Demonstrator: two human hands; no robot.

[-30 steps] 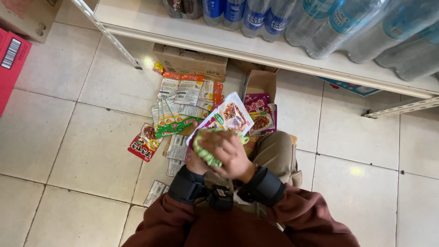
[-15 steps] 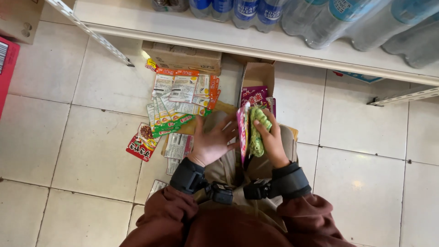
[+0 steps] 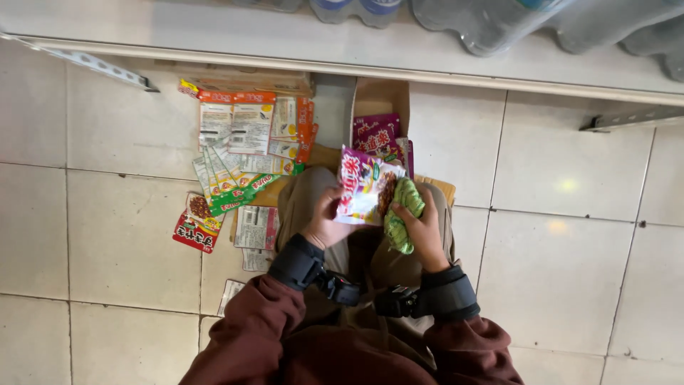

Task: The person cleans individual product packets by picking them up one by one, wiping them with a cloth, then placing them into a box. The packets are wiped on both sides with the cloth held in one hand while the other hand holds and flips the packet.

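A pink snack packet point(image 3: 363, 191) is pinched by the left hand point(image 3: 324, 222); a green cloth point(image 3: 401, 214) is squeezed in the right hand point(image 3: 426, 232), so wiping seems underway, and a steady grip is needed next

The bottles point(image 3: 491, 21) on the shelf are cut off by the top edge. The purple packets point(image 3: 376, 133) in the cardboard box point(image 3: 380, 96) are partly covered by the held packet point(image 3: 363, 187). A green cloth point(image 3: 401, 214) is half hidden under the right hand point(image 3: 426, 227) (fingers curled over it). Print on the floor packets point(image 3: 242, 146) is too small to be made out.
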